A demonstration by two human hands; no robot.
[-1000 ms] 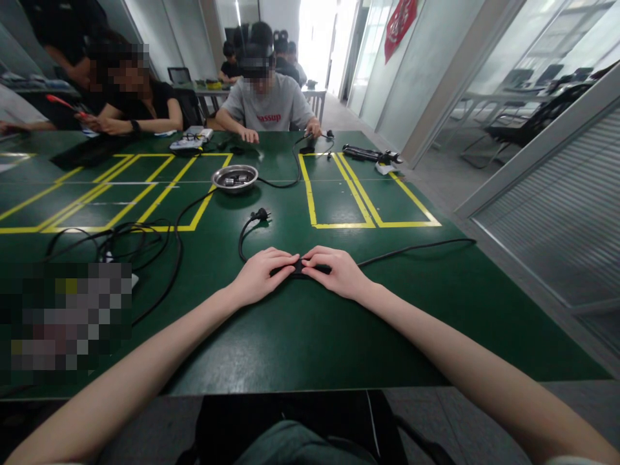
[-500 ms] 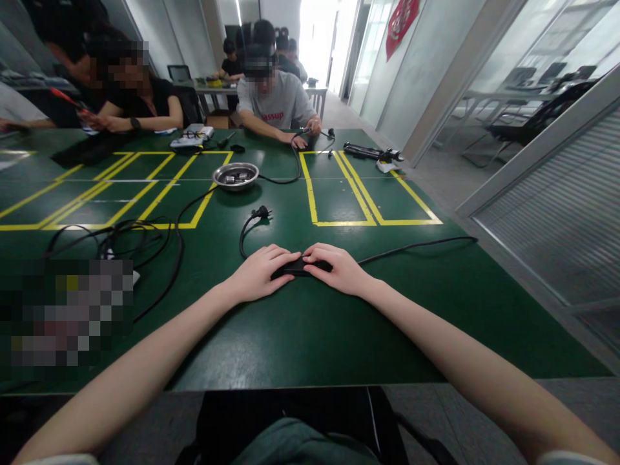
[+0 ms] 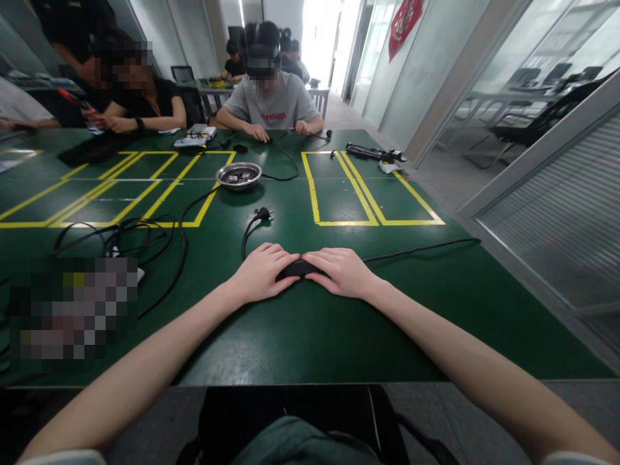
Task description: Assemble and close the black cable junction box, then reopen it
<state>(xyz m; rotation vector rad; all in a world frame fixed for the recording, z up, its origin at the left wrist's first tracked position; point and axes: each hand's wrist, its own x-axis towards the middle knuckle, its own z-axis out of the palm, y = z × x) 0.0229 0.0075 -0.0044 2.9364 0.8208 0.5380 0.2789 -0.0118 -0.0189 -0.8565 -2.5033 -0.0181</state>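
A black power adapter (image 3: pixel 301 267) lies on the green table in front of me, held at both ends. My left hand (image 3: pixel 265 274) is closed on its left end, thumb at the near side and fingers over the top. On the right end my right hand (image 3: pixel 340 272) grips in the same way. Its ends are hidden under my hands. A short cord with a black plug (image 3: pixel 263 214) curls out beyond my left hand. From behind my right hand a black cable (image 3: pixel 421 248) stretches right across the table.
A steel bowl (image 3: pixel 238 175) with metal parts stands farther back. Black cables (image 3: pixel 138 242) lie coiled at left, by a blurred-out patch. Yellow tape (image 3: pixel 346 223) marks the table (image 3: pixel 310 336). Across it, a co-worker in a grey shirt (image 3: pixel 278 103) handles a cable. A black tool (image 3: pixel 372 153) lies back right.
My right fingers have flattened and stretched out over the adapter, which now looks slightly turned. The co-worker opposite has moved both hands apart. The view has shifted slightly.
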